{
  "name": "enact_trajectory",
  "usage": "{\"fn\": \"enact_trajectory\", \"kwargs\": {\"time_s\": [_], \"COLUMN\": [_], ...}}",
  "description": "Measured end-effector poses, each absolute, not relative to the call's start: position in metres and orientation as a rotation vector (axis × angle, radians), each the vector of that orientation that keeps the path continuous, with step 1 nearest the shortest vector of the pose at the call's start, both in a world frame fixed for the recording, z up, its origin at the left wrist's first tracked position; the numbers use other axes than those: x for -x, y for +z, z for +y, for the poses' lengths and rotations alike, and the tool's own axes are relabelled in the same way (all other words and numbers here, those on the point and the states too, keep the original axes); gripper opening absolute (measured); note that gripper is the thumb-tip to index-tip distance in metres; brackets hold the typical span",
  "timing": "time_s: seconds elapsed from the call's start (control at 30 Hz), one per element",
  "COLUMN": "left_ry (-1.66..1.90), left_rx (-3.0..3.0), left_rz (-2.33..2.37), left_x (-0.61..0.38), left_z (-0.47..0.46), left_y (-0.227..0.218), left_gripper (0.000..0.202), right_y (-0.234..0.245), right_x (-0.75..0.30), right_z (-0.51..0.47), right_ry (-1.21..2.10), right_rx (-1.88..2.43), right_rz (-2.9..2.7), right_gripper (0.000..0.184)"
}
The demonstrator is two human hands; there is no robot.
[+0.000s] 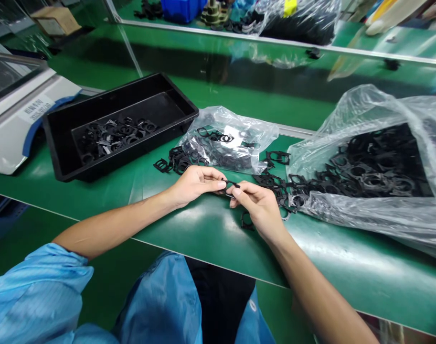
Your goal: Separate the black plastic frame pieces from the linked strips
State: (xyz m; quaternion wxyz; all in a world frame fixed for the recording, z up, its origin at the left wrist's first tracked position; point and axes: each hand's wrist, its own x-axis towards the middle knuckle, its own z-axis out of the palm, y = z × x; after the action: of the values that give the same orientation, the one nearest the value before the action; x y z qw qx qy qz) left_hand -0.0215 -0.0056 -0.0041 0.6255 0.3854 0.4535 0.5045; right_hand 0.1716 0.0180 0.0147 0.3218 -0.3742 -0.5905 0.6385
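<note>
Left hand (194, 184) and right hand (262, 203) pinch a black ring-shaped part (232, 183) from opposite sides above the bench (189, 234), likely to steady it; the open plastic bag (368, 210) faces them, seemingly for easy reach

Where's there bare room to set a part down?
Bare tabletop: between left forearm and black tray; between right forearm and large open bag; between both forearms, short of the loose part by the right hand. Crowded: beyond the left hand, with black parts beside the small bag, and at the large bag's mouth.
</note>
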Motion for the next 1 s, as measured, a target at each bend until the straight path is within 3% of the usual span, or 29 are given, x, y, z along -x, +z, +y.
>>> {"fn": "enact_trajectory", "kwargs": {"time_s": [1.0], "left_ry": [0.958], "left_rx": [-0.852], "left_rz": [0.909], "left_x": [0.0280], "left_z": [-0.0040], "left_y": [0.0015], "left_gripper": [0.043], "right_y": [0.0174], "right_x": [-0.1737], "right_z": [0.0183], "right_ry": [1.665], "right_rx": [0.971], "right_rz": [-1.549], "right_gripper": [0.034]}}
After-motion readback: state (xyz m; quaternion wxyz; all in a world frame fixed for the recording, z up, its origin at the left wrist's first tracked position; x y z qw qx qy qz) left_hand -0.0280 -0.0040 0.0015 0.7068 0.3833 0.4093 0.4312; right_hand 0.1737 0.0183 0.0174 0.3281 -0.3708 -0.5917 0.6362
